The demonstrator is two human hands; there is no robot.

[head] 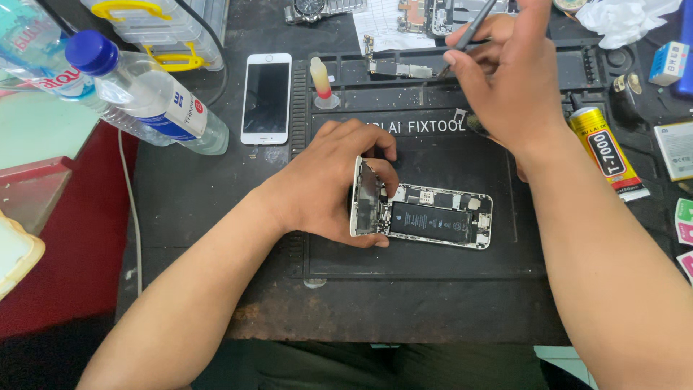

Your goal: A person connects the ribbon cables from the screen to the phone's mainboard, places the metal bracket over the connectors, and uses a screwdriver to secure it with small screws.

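Opened phone (433,219) lies on the black repair mat (411,263) in the middle of the counter (195,195), back shell flat, insides showing: black battery (431,221) in place, boards and small parts around it look seated. Screen panel (363,196) is already lifted off the shell and stands about upright at the phone's left end, seemingly joined there; can't tell if any cables are loose. Left hand (328,180) is closed on that screen panel, fingers over the top edge, thumb underneath, propping it up. Right hand (509,79) is up at the far tray of the mat, well apart from the phone, fingers pinched narrow on a thin dark tool (473,25) with its tip near a loose circuit board (393,68). So, judging by layout: opening step done, screen not fully detached, battery not out, nothing closed back up; most inner work looks left. Around: a second white phone (266,97) face up left of the mat, small dropper bottle (320,81), water bottle (144,94) lying far left, yellow glue tube (605,152) on the right.
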